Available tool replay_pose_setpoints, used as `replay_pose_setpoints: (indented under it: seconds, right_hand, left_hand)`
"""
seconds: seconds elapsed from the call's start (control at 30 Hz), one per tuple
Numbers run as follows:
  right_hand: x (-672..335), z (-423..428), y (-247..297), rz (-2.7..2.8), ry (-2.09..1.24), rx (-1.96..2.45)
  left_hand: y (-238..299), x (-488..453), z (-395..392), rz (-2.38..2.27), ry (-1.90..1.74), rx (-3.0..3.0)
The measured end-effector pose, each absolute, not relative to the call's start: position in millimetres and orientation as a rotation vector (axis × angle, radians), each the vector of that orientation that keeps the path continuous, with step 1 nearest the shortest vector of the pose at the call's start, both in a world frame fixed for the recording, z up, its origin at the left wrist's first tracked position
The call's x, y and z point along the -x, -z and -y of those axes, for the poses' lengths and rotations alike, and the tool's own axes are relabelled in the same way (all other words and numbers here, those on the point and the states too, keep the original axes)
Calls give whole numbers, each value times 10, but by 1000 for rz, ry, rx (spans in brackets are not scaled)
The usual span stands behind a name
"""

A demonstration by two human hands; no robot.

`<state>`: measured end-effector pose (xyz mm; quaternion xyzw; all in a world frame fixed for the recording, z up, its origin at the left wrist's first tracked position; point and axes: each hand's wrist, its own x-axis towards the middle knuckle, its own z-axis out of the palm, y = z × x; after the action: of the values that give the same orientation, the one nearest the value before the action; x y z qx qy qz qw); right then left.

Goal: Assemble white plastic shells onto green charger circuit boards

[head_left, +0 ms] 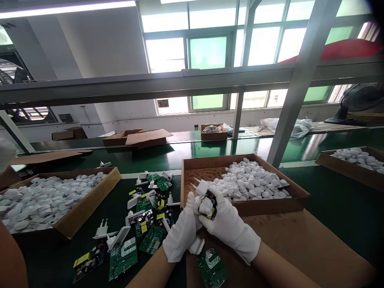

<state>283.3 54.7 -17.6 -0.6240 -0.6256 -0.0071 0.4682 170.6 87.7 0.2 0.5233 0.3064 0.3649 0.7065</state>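
My left hand, in a white glove, is closed round the lower left of a white two-pin plug piece. Its pins point up and left. In my right hand, also gloved, the fingers are wrapped on a small part with dark and yellow electronic components, pressed against the plug piece. The fingers hide much of both. Below my hands lie a white plastic piece and a green circuit board. To the left spreads a pile of circuit boards and white plug casings.
Behind my hands stands a cardboard tray of white round pieces. Similar trays stand left and far right. A cardboard sheet covers the green bench. A slanted metal post rises behind the middle tray.
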Motion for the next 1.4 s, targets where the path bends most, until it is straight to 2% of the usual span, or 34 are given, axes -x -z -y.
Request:
replay_pose_setpoints:
  seconds: [0.17, 0.4, 0.63, 0.83, 1.0, 1.13, 1.23, 1.4]
  right_hand:
    - [-2847, -574, 153, 1464, -26, 1666]
    - [-2845, -564, 150, 1610, 369, 1607]
    - [-2851, -525, 109, 1636, 238, 1555]
    - [-2850, -527, 83, 1617, 167, 1607]
    - [-2848, -527, 74, 1596, 112, 1638]
    - [-2818, -520, 101, 1623, 87, 1703]
    - [-2789, -518, 140, 1655, 134, 1710]
    - [-2783, -522, 182, 1652, 285, 1699]
  left_hand:
    - [-70, -1755, -854, -622, -855, -1289]
    - [-16, -1790, -891, -679, -1032, -1622]
    - [0, -1741, -870, -901, -1074, -1940]
    - [42, -1747, -878, -792, -1150, -1899]
    - [-50, -1671, -856, -646, -1005, -1709]
    - [-42, -1710, -846, -856, -1001, -1803]
    - [1, -1774, -846, -1028, -1069, -1839]
    - [17, -1806, -823, -895, -1155, -1681]
